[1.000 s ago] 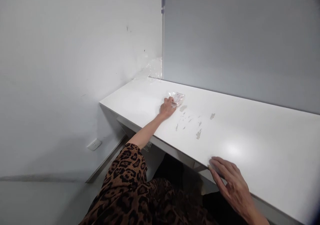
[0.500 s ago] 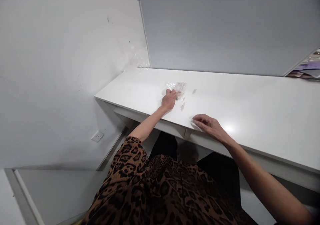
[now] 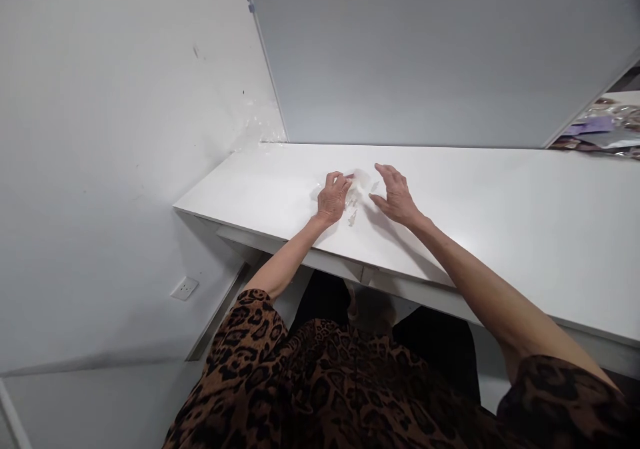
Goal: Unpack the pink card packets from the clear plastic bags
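My left hand (image 3: pixel 331 199) is closed on a small clear plastic bag (image 3: pixel 360 180) above the white tabletop (image 3: pixel 470 216). Part of the bag pokes out on both sides of the fingers, and a pinkish edge shows near the fingertips. To the right of the bag, my right hand (image 3: pixel 396 197) is held open, thumb and fingers apart, with nothing between them. Some greyish flakes or marks (image 3: pixel 353 218) lie on the tabletop just below the bag; I cannot make out what they are.
A grey board (image 3: pixel 410 62) leans upright along the back of the table. Crumpled clear plastic (image 3: pixel 263 126) sits in the left corner by the wall. Behind the board's right edge are several plastic-wrapped packets (image 3: pixel 600 126). A wall socket (image 3: pixel 185 288) is low on the left.
My right hand has moved up from the table's front edge towards the bag, its fingers spreading. The bag has turned or crumpled in my left hand, and its printed card no longer shows plainly.
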The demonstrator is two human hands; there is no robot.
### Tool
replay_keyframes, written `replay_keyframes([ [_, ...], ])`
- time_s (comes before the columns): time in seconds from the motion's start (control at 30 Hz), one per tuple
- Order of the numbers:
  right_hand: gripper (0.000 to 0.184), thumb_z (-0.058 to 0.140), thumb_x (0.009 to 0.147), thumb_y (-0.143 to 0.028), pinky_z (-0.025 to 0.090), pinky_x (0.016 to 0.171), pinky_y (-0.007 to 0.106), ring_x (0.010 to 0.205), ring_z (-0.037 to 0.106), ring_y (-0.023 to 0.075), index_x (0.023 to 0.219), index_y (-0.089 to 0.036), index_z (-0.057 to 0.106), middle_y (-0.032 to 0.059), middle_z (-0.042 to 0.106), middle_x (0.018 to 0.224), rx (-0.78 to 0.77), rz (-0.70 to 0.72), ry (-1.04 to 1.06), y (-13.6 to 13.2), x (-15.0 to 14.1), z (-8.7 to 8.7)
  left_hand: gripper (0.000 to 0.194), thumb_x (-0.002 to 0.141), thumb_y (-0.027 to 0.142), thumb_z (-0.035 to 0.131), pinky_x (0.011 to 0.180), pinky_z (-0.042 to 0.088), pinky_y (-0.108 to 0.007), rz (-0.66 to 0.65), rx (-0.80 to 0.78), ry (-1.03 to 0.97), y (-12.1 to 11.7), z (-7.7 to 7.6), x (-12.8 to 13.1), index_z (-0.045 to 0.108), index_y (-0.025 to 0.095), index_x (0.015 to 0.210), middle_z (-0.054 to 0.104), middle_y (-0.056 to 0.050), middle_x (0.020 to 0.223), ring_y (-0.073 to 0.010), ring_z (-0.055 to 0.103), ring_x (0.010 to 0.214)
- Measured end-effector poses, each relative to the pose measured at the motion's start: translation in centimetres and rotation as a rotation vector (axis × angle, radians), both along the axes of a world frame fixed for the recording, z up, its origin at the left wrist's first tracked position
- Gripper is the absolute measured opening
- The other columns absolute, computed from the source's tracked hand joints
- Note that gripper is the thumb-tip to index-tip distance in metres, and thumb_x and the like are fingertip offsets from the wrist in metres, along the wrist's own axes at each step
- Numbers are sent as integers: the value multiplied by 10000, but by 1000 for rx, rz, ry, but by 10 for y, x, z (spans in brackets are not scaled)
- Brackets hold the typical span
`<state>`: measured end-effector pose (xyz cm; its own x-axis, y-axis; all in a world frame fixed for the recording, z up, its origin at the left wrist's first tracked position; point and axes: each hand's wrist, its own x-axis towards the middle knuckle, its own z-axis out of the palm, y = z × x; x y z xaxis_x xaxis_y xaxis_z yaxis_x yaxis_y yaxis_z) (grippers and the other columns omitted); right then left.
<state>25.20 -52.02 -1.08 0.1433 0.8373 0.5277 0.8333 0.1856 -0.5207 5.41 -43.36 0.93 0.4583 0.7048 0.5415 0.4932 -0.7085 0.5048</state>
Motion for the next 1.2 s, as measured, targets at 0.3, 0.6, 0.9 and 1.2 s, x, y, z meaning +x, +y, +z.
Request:
replay_keyframes([
  [0.3,647,525,973,-752,432,1191,525,1318,610,311,1354,-263,712,123,696,1386,75,238,262,22,13,11,212,1091,373,481,748,544,-265,-108,106,9,14,17,10,652,252,1126,596,-93,1392,-136,689,914],
  [0.6,562,888,631,-678,590,637,328,724,671,188,866,-222,657,7,666,774,141,-47,1215,-4,27,-10,380,1070,528,494,934,597,-351,-224,16,-146,0,5,38,542,264,1340,530,-162,1486,-176,668,1058],
  [0.9,89,684,873,-295,613,598,284,718,686,167,904,-221,644,22,697,828,374,-194,1614,-21,94,-4,647,1061,713,278,729,518,-302,-672,-137,103,-51,1,44,629,218,837,686,-32,843,-152,646,756],
  [1.2,122,745,809,-126,617,545,248,603,624,129,810,-179,636,16,663,727,143,-182,1548,-30,101,4,391,1068,548,498,844,507,-327,-143,-33,-151,-30,21,92,611,235,863,660,-54,931,-183,634,905],
])
